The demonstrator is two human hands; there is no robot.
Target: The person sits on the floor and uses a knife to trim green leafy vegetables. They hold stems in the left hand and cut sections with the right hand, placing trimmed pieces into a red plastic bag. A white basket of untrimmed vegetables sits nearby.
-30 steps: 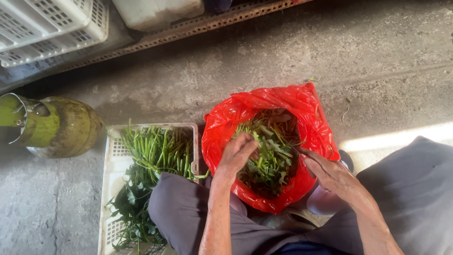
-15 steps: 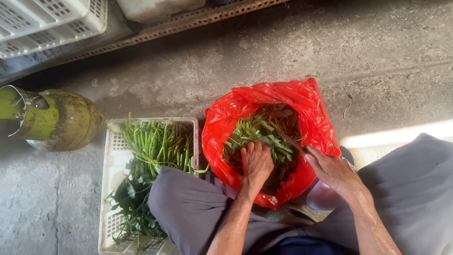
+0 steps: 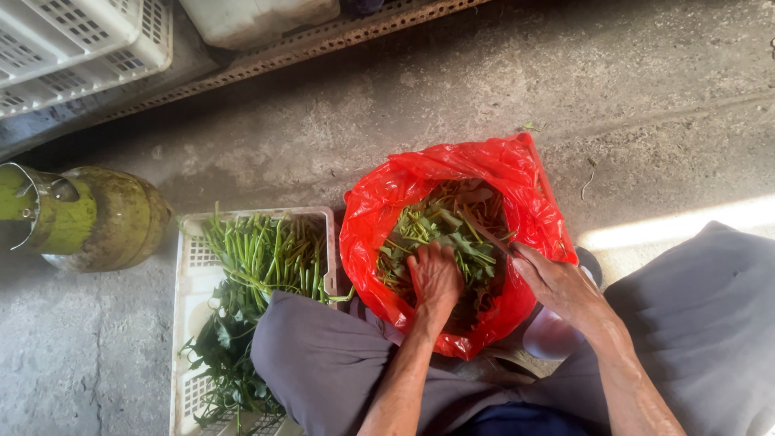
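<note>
concrete floor (image 3: 452,105) under red bag (image 3: 387,202), white crate (image 3: 190,266) beside.

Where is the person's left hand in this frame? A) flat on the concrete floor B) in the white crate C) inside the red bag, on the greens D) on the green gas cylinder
C: the left hand presses down on the greens inside the red bag, while the right hand holds the bag's rim.

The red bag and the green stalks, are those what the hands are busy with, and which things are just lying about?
In use: left hand pressing into greens; right hand on the red bag; crate of stalks beside it.

Lying about: gas cylinder, white baskets, white sack.
</note>
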